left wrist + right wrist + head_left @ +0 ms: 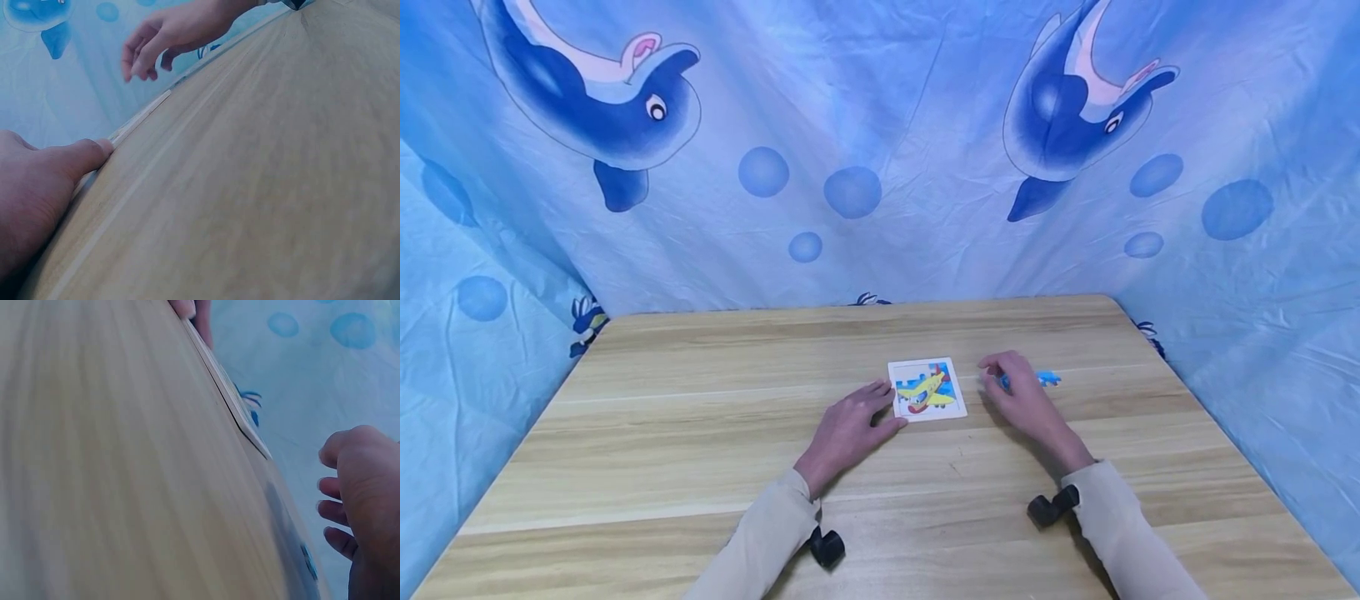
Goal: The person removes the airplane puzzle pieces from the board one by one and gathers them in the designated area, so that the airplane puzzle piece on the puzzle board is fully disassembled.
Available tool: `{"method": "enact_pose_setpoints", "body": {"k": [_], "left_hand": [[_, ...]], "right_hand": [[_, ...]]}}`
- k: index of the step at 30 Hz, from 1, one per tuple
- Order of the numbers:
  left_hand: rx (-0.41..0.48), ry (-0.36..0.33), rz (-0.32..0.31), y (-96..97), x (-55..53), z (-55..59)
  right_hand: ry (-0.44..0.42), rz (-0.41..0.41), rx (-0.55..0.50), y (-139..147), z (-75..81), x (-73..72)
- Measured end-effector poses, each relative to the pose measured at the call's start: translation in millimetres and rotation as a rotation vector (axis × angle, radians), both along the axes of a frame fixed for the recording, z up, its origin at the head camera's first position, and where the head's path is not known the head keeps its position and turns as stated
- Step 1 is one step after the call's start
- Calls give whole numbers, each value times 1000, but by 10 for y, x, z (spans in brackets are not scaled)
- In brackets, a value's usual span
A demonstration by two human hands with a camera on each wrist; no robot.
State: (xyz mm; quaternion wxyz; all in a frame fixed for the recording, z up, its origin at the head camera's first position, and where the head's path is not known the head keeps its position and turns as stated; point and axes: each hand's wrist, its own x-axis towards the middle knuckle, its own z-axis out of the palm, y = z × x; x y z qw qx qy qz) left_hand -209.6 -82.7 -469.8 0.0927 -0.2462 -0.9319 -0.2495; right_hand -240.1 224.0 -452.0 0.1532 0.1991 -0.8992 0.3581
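Observation:
A square jigsaw puzzle board [958,402] with a white border lies on the table, showing a yellow airplane on blue; a pale unfilled area shows at its upper left. My left hand [850,429] holds the board's near left corner, fingers along the left edge and thumb [94,153] at the near edge. Right of the board, my right hand [1018,400] hovers over the table with loosely bent fingers [334,512] and nothing visible between them. Blue puzzle pieces [1048,378] lie beside and under it, partly hidden by the hand.
The wood-grain table [700,442] ends at a back edge against a blue curtain [925,125] printed with dolphins and bubbles. Black wrist cameras [827,550] sit at both sleeve cuffs, close over the tabletop.

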Motion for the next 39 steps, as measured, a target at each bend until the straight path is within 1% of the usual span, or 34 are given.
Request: {"method": "enact_pose_setpoints", "body": {"k": [3,7,12,21,31,39], "left_hand": [[-6,4,-2,3,-3,-1],[-3,10,-5,5,-6,2],[-4,12,-3,3,-9,-3],[1,29,-14,4,-15,-16],[6,47,-21,-2,-18,-15],[9,43,-18,1,-19,-17]], "right_hand": [[-32,24,3,-104,-1,-3],[-48,52,6,-226,-4,-26],[-74,65,25,-369,-12,-65],[-141,14,104,-554,-61,-178],[-106,-2,124,-630,-78,-260],[-134,-44,163,-657,-99,-322]]}}
